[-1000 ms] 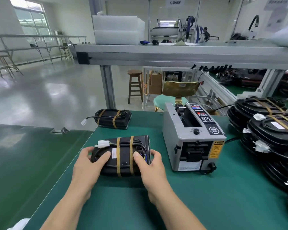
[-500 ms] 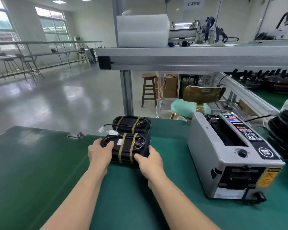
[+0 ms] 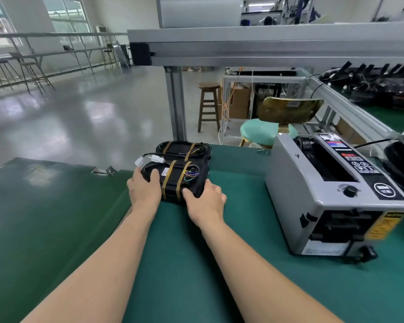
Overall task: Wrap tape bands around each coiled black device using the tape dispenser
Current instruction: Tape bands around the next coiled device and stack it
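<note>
Coiled black device [image 3: 175,180], two tape bands on, now sits pushed back to the far edge of the green mat [image 3: 196,264], just beside the other banded device [image 3: 182,148], left hand [image 3: 145,190] and right hand [image 3: 207,201] gripping its ends; judged finished, so the tape dispenser [image 3: 331,194] is free for the next unit.

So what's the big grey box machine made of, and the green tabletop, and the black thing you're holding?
Big grey box-shaped tape dispenser: probably painted metal, smooth with a soft shine. Green tabletop: likely a rubbery mat, dull and even. Nearer black coiled device: seems hard plastic, faintly glossy.
</note>
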Available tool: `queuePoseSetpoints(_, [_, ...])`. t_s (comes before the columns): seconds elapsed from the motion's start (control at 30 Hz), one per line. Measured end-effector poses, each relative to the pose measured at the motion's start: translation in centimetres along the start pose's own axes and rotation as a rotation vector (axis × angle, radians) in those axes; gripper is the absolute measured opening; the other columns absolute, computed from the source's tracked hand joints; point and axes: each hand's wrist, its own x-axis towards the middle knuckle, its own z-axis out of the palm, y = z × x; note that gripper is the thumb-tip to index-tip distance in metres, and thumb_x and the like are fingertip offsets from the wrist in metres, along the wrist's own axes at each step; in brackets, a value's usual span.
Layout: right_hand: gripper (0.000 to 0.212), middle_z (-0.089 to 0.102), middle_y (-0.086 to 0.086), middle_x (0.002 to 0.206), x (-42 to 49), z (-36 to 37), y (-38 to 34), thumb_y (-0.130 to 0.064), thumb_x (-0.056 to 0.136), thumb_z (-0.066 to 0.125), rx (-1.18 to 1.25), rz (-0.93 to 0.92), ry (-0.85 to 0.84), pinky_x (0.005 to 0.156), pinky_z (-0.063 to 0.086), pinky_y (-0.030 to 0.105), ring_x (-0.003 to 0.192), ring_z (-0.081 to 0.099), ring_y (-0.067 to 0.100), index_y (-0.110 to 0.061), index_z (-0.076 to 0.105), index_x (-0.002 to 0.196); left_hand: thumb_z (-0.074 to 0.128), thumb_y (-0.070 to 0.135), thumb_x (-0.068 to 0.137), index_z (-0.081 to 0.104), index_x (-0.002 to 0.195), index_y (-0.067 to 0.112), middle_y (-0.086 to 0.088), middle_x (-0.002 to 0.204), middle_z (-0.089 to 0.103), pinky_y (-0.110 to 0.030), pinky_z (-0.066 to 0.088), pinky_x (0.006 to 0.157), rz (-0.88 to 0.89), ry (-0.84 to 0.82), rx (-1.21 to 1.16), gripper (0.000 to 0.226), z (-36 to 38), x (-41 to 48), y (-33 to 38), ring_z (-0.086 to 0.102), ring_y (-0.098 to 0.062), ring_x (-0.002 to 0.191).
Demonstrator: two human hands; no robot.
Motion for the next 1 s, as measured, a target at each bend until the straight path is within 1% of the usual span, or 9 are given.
queuePoseSetpoints(0.1, [0.058,0.042,0.008,0.145,-1.2,-1.2,-0.4,-0.046,0.093,0.057,0.036,-0.028,-0.011,0.114,0.028,0.037,0.136,0.027,0.029,-0.014,0.044,0.140,0.047,0.038,0.098,0.031,0.148,0.009,-0.016,0.151,0.025,-0.040,0.029,0.111,0.028,-0.001,-0.002,0.060,-0.3,-2.5,1.1,0.037,-0.034,0.133])
queuePoseSetpoints(0.2, [0.055,0.038,0.005,0.147,-3.3,-3.9,-0.8,-0.038,0.095,0.056,0.045,-0.126,0.000,0.111,0.026,0.034,0.139,0.026,0.024,-0.015,0.041,0.143,0.052,0.029,0.098,0.031,0.147,0.007,-0.015,0.149,0.026,-0.024,0.022,0.109,0.175,0.053,-0.059,0.057,-0.7,-6.0,3.4,0.031,-0.026,0.136])
queuePoseSetpoints(0.27, [0.046,0.044,-0.001,0.139,-5.3,-6.3,-1.2,-0.030,0.094,0.058,0.084,-0.241,0.018,0.106,0.031,0.028,0.131,0.038,0.017,-0.017,0.048,0.138,0.054,0.021,0.097,0.041,0.140,0.006,-0.013,0.142,0.035,-0.011,0.021,0.100,0.312,0.069,-0.117,0.047,-0.6,-8.7,5.4,0.034,-0.011,0.124])
queuePoseSetpoints(0.37, [0.031,0.050,-0.017,0.113,-8.2,-10.5,-1.6,-0.015,0.092,0.056,0.190,-0.383,0.092,0.095,0.038,0.014,0.103,0.050,-0.001,-0.022,0.061,0.122,0.054,0.016,0.096,0.054,0.125,0.010,-0.010,0.130,0.046,-0.027,0.038,0.103,0.427,-0.003,-0.244,0.030,0.4,-13.2,8.8,0.047,-0.010,0.110])
queuePoseSetpoints(0.4, [0.033,0.053,-0.016,0.114,-8.8,-12.1,-1.6,-0.010,0.092,0.055,0.200,-0.405,0.131,0.096,0.039,0.014,0.104,0.052,-0.001,-0.022,0.063,0.122,0.053,0.014,0.096,0.057,0.119,0.011,-0.009,0.126,0.047,-0.028,0.040,0.101,0.454,-0.032,-0.269,0.024,0.9,-14.7,10.1,0.050,-0.010,0.107])
queuePoseSetpoints(0.5, [0.037,0.061,-0.002,0.123,-10.0,-17.2,-0.9,-0.003,0.091,0.052,0.184,-0.423,0.252,0.104,0.044,0.028,0.114,0.056,0.012,-0.016,0.065,0.123,0.052,0.010,0.096,0.061,0.108,0.012,-0.005,0.112,0.049,-0.013,0.036,0.086,0.561,-0.107,-0.297,0.015,2.7,-19.0,13.8,0.046,0.010,0.086])
queuePoseSetpoints(0.8, [0.024,0.074,0.002,0.103,-14.6,-31.6,7.1,-0.007,0.089,0.059,0.134,-0.271,0.575,0.090,0.049,0.032,0.098,0.064,0.017,-0.015,0.076,0.105,0.051,0.015,0.096,0.062,0.093,0.015,-0.004,0.099,0.063,-0.033,0.045,0.083,0.660,-0.592,-0.284,0.011,10.4,-33.6,19.4,0.057,-0.019,0.097])
queuePoseSetpoints(0.93, [0.023,0.073,-0.006,0.088,-16.8,-37.3,12.2,-0.007,0.086,0.060,0.076,-0.185,0.679,0.070,0.042,0.009,0.082,0.060,0.007,-0.018,0.078,0.094,0.054,0.015,0.094,0.064,0.098,0.014,-0.005,0.103,0.064,-0.035,0.046,0.090,0.642,-0.764,-0.260,0.010,14.3,-40.1,20.0,0.058,-0.020,0.100])
queuePoseSetpoints(1.0, [0.024,0.072,-0.009,0.088,-17.4,-39.5,14.3,-0.007,0.086,0.059,0.047,-0.134,0.704,0.069,0.040,0.007,0.083,0.059,0.004,-0.020,0.078,0.094,0.054,0.017,0.094,0.064,0.100,0.014,-0.004,0.105,0.063,-0.033,0.045,0.089,0.633,-0.832,-0.224,0.012,16.1,-42.3,19.9,0.057,-0.019,0.101])
